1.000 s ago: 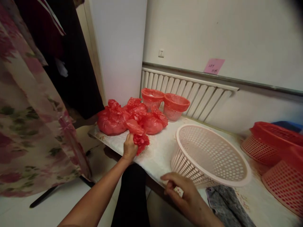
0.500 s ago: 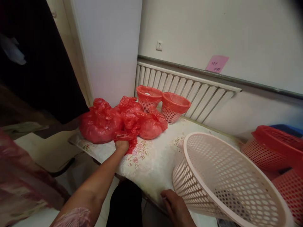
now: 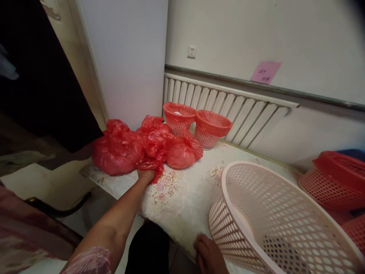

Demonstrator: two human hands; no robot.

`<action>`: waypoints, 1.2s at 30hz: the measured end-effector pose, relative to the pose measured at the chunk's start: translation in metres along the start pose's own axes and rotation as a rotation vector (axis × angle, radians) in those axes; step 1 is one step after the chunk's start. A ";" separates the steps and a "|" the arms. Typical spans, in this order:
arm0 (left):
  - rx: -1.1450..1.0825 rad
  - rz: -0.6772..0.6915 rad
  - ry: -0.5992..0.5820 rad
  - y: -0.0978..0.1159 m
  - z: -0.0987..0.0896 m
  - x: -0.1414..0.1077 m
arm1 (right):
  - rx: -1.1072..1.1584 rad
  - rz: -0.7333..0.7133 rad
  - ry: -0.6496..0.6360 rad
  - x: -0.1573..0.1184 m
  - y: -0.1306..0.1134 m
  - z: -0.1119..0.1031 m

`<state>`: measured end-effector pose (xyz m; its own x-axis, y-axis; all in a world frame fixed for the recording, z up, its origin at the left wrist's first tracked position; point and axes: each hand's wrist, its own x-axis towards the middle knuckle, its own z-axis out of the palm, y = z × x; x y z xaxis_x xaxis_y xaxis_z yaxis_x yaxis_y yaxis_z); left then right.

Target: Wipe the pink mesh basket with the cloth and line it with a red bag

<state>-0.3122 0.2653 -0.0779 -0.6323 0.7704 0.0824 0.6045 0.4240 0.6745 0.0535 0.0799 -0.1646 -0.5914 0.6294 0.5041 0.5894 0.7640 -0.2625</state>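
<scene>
My left hand (image 3: 146, 176) reaches in among red plastic bags on the table, with loose red film covering its fingers. I cannot see whether they grip the film. Left of it lies a full, knotted red bag (image 3: 118, 152). Another rounded red bag (image 3: 181, 152) sits to its right, and a crumpled one (image 3: 155, 131) is behind. My right hand (image 3: 210, 254) rests at the table's front edge, its fingers curled in and nothing visible in them. Close beside it stands a large pale pink slotted basket (image 3: 236, 224).
Two small lined baskets, one at the left (image 3: 178, 127) and one at the right (image 3: 209, 140), stand by the radiator (image 3: 242, 110). Red baskets (image 3: 330, 186) are at the far right. A flowered cloth covers the table (image 3: 185, 201). Dark fabric (image 3: 54, 83) hangs at the left.
The view has shifted slightly to the left. My left hand stays at the red film, drawn slightly left. My right hand's fingers have curled in more.
</scene>
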 end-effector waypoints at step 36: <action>0.089 0.446 -0.219 0.162 0.091 0.000 | -0.019 0.169 -0.200 -0.015 0.014 0.029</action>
<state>-0.1702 0.3776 -0.0357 -0.1927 0.9635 0.1860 0.8375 0.0627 0.5429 0.0545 0.0857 -0.1995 -0.5797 0.7649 0.2808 0.6983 0.6440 -0.3125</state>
